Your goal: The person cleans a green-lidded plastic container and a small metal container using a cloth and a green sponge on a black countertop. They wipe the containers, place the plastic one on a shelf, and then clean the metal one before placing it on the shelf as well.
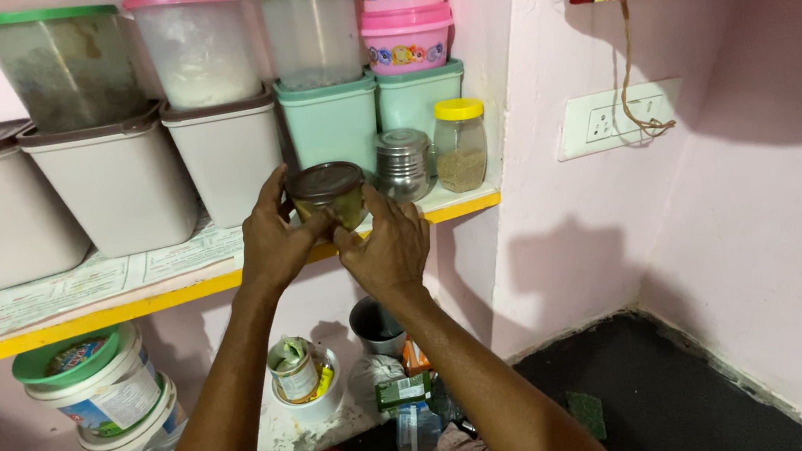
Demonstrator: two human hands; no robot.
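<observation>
A: Which step?

B: Both hands on the small jar [328,193] w/ dark lid, held just in front of the shelf [79,318] edge. Left hand [272,240] fingers curl round its side; right hand [388,247] fingers closed on the front.

A: Next move needs?

B: Prob. a firm grip, a steady jar.

A: In the way?

B: Steel tin [404,165] & yellow-lidded jar [460,145] just behind; tubs [119,182] stacked left.

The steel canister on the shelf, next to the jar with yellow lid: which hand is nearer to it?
The right hand. It is just below and left of the steel canister, gripping the small brown-lidded jar. The left hand grips the jar's far side, farther left.
</observation>
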